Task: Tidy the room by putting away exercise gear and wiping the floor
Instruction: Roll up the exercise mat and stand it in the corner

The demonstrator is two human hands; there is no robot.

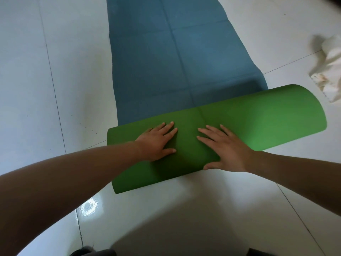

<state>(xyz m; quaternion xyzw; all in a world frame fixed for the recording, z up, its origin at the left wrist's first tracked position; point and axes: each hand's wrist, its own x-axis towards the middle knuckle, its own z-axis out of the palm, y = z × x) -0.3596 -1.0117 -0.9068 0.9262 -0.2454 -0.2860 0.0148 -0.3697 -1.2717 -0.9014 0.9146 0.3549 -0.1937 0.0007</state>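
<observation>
Yoga mat (175, 52) roll-up: keep the roll square

Mat lies on the tiled floor (46, 89), blue face up, with the unrolled length running away ahead of both grips. Directly under them is the green roll (267, 119). Both the left grip (158, 140) and the right grip (227, 148) are flat: fingers straight and spread, palms pressing on top of the roll, nothing clasped. They sit close together, with more roll outboard of the right grip than of the left.

Roll looks skewed: the end outboard of the right grip sits further ahead. The wide lens may exaggerate this. I'd spread the grips toward the ends, push evenly, and slow the right side until the edges line up. Roll also looks fat and loose, so press down and tuck back while pushing.

White cloth (326, 71) lies well outboard of the right grip, off the mat's path.
</observation>
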